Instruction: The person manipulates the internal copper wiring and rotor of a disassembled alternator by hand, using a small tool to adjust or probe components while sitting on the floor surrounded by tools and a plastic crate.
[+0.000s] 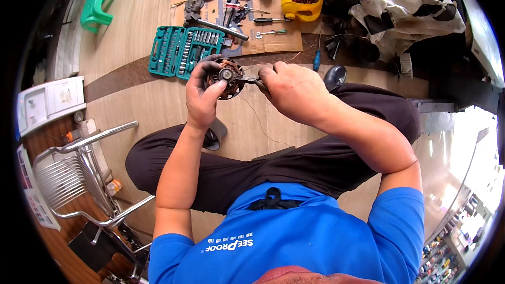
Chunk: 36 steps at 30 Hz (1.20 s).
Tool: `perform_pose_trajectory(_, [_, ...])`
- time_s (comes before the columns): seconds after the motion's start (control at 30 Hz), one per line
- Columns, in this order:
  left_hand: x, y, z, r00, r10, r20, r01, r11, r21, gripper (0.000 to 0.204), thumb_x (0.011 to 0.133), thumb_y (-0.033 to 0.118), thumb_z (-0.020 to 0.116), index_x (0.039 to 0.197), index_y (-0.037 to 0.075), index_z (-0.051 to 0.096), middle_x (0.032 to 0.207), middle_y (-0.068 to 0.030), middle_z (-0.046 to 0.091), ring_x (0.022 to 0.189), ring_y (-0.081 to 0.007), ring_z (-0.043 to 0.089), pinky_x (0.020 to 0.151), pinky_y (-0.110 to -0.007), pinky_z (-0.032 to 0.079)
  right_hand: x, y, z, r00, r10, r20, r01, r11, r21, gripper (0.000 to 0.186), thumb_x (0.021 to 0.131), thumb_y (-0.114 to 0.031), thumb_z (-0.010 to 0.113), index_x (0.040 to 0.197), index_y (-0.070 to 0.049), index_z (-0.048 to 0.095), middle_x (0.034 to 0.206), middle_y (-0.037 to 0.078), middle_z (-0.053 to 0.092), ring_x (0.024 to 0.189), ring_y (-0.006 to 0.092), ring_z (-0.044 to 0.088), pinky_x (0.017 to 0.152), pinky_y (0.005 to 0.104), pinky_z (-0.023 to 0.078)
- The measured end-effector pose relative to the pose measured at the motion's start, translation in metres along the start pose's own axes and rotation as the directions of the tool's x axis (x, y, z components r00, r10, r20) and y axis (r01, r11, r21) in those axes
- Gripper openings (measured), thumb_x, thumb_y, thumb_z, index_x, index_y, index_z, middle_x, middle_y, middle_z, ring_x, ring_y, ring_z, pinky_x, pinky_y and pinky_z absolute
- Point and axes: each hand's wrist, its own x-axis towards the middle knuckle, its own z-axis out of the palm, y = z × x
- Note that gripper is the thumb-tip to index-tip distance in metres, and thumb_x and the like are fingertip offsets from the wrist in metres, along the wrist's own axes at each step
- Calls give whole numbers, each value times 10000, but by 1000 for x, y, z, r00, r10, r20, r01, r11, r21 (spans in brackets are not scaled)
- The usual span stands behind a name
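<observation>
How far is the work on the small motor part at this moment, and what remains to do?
Done, it seems: the motor part is out of its housing, and other pieces lie on the cardboard near the open socket set. In hand: the left hand grips the part while the right hand works pliers at its copper winding. Left: some winding is on the part yet; the pieces lie unassembled.

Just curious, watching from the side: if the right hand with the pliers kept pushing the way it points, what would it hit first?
Most likely the round motor part gripped in the left hand; the pliers in the right hand already seem to reach it.
</observation>
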Motion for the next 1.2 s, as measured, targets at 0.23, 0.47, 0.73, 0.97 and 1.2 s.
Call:
perform_pose_trajectory(0.23, [3,-5,-4,1000,-2,1,2,999,-39,290,827,56,571,1108,-10,543,1279,-142,521,1073,-205,589,928,-341,498,7,7,11,999,-37,-31,37,999,-6,164,900,-133,495,954,-20,602,843,178,654,775,338,687,653,423,562])
perform_pose_trajectory(0.47, [5,-6,0,999,-41,-21,38,994,-99,287,833,47,565,1112,-11,529,1236,-136,546,1005,-218,627,863,-351,552,13,16,26,1000,8,-18,-7,998,57,170,897,-123,507,1017,-30,586,898,170,639,808,350,666,681,436,546])
perform_pose_trajectory(0.73, [9,-15,-14,965,-242,-104,184,901,-393,237,861,79,581,1087,28,531,1099,-110,610,986,-239,638,873,-379,540,40,64,69,993,86,-86,-72,985,154,354,920,-365,596,1052,-37,575,950,187,623,884,381,638,795,457,516])
perform_pose_trajectory(0.97, [33,-65,-14,916,-392,-81,349,881,-320,264,846,140,687,1077,41,609,953,-71,661,870,-178,656,811,-329,530,43,226,208,606,634,480,-723,691,0,436,926,-336,522,1214,-33,647,1321,198,574,1226,337,552,1020,413,445])
perform_pose_trajectory(1.2, [13,-159,-93,804,-494,-330,540,840,59,193,851,85,712,1015,39,621,917,-58,678,763,-145,671,666,-290,574,60,175,268,602,697,390,-741,669,-51,524,859,-285,648,1319,-58,542,1387,160,486,1306,337,443,1047,465,394])
